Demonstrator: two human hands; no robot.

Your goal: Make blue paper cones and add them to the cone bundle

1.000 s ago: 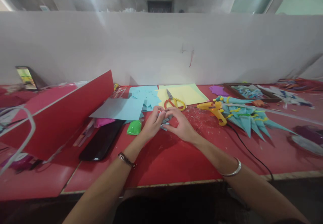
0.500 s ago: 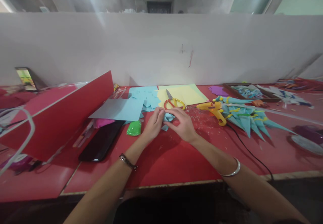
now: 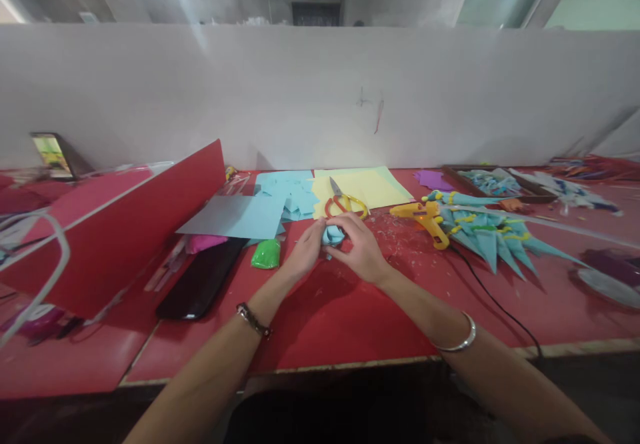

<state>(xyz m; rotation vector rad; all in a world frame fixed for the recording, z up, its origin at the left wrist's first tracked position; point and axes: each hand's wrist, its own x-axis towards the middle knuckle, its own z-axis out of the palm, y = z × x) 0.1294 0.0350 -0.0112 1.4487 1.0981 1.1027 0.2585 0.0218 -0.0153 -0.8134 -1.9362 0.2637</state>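
Between my two hands is a small piece of light-blue paper (image 3: 332,235), curled into a rounded shape. My left hand (image 3: 306,249) pinches it from the left, its fingers bent together. From the right, my right hand (image 3: 364,247) grips it with thumb and forefinger, curved around its side. Just beyond my fingertips lie scissors (image 3: 345,205) with red and yellow handles, partly on a pale yellow sheet (image 3: 387,187). Left of my left hand sits a small green packet (image 3: 265,255).
Light-blue sheets and cut pieces (image 3: 293,191) lie behind. To the right are a yellow glue gun (image 3: 425,221) with a black cord and pointed blue paper shapes (image 3: 493,234). A black phone-like slab (image 3: 203,284) and an upright red board (image 3: 125,244) stand left.
The blue paper between my fingers has turned and now shows a rounder, curled face. My hands have shifted only slightly; the other things stay put.
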